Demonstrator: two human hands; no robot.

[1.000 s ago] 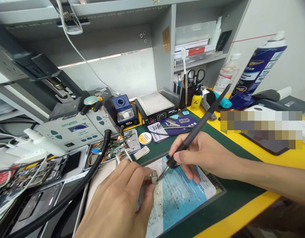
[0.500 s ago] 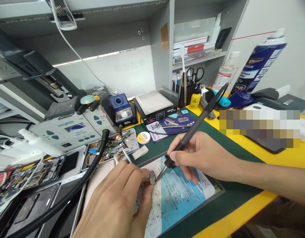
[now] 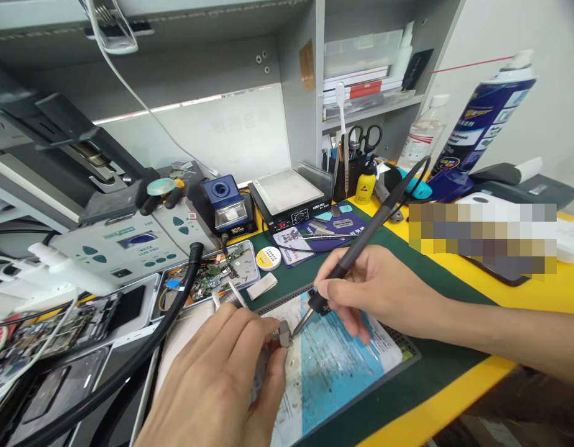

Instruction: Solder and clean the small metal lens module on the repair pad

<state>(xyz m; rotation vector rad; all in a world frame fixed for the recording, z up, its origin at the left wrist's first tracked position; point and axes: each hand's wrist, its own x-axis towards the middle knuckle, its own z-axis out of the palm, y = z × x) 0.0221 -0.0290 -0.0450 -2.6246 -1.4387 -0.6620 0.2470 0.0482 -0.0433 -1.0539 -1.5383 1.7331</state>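
Observation:
My right hand (image 3: 375, 288) is closed around a black soldering iron (image 3: 356, 248), its metal tip slanting down to the left. That tip meets or nearly meets the end of a small grey metal piece (image 3: 284, 334), perhaps a connector or plug. My left hand (image 3: 226, 366) pinches this piece between thumb and fingers, which hide most of it. Both hands are over a scuffed blue and white work sheet (image 3: 343, 379) lying on a green mat (image 3: 448, 329).
Behind stand a soldering station (image 3: 226, 202), a heating plate (image 3: 291, 192) and a hot-air unit (image 3: 123, 248). A tray of circuit boards (image 3: 245, 264) and a round tin (image 3: 268, 258) are beyond my left hand. A black hose (image 3: 175, 313) crosses the left side. A spray can (image 3: 487, 118) stands right.
The view has shifted very slightly. Both hands keep the same hold, and the iron's tip stays at the end of the grey piece.

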